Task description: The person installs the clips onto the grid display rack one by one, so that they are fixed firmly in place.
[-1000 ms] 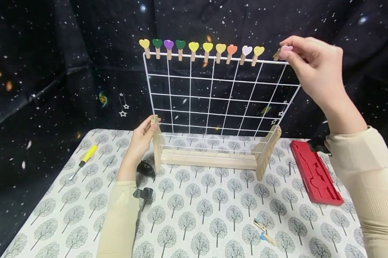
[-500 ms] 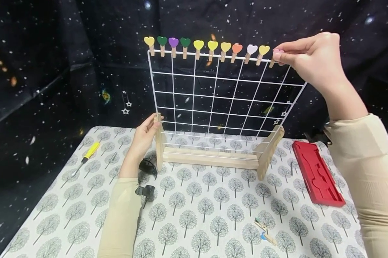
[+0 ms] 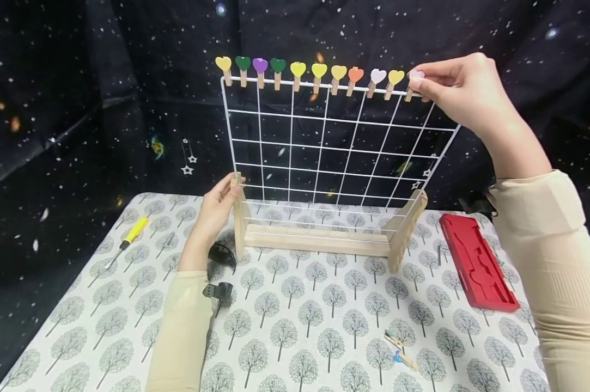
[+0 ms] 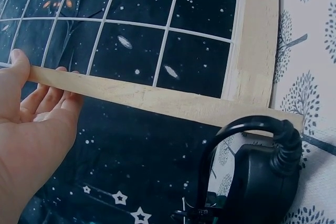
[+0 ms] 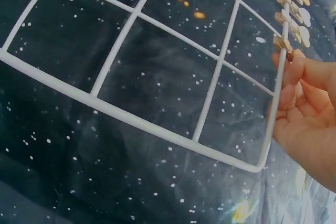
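Note:
A white wire grid [image 3: 324, 117] stands upright in a wooden stand [image 3: 319, 244]. Along its top wire sits a row of wooden clothespins with coloured hearts, among them an orange one [image 3: 356, 74] and a purple one [image 3: 260, 66]. My right hand [image 3: 463, 90] pinches a pale pink heart clothespin [image 3: 416, 74] at the right end of this row, its wooden legs on the top wire. In the right wrist view, fingers partly hide that clothespin. My left hand [image 3: 216, 209] grips the top of the stand's left upright [image 4: 121, 90] between thumb and fingers.
Two loose clothespins [image 3: 405, 359] lie on the tree-print tablecloth [image 3: 275, 326] at the front right. A red moulded tray [image 3: 478, 264] is on the right. A yellow-handled screwdriver [image 3: 128, 239] lies at the left. A dark starry cloth hangs behind.
My right hand has brought the pink clothespin leftward from beyond the row onto the top wire, beside the last yellow one. My left hand stays on the upright.

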The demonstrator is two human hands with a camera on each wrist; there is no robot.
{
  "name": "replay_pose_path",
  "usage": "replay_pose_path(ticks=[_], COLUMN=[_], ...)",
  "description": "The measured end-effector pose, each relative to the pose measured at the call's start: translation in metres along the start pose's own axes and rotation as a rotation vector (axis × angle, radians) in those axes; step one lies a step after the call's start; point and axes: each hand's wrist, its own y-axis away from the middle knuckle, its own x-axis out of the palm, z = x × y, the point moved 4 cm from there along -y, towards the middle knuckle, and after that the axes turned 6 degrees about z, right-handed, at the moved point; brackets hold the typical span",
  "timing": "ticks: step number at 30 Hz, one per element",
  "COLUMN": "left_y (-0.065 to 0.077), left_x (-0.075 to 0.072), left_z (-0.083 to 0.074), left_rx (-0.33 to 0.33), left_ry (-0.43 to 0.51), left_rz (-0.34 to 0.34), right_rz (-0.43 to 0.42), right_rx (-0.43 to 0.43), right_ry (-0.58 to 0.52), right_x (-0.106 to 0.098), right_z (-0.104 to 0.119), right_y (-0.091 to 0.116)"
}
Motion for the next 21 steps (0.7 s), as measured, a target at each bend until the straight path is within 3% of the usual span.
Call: replay_pose_path(ticks=[6, 11, 14, 18, 21], left_y=[-0.006, -0.008, -0.007, -0.001, 0.001], left_x=[-0.003, -0.003, -0.003, -0.001, 0.0], left_z=[0.014, 0.016, 0.014, 0.003, -0.003], left_rx=[0.022, 0.025, 0.027, 0.023, 0.024], left_ry=[-0.006, -0.016, -0.005, 0.009, 0.007], left_rz=[-0.006, -0.004, -0.002, 0.005, 0.002], right_rz=[-0.066, -0.128, -0.199, -0.344, -0.377], right_rx=[-0.097, -0.11, -0.137, -0.275, -0.389], right_ry=[0.019, 0.068, 0.042, -0.053, -0.116], right_x=[0.001, 0.004, 0.007, 0.013, 0.02], right_z=[0.0, -0.002, -0.005, -0.005, -0.005], right_y=[0.004, 0.01, 0.017, 0.036, 0.055])
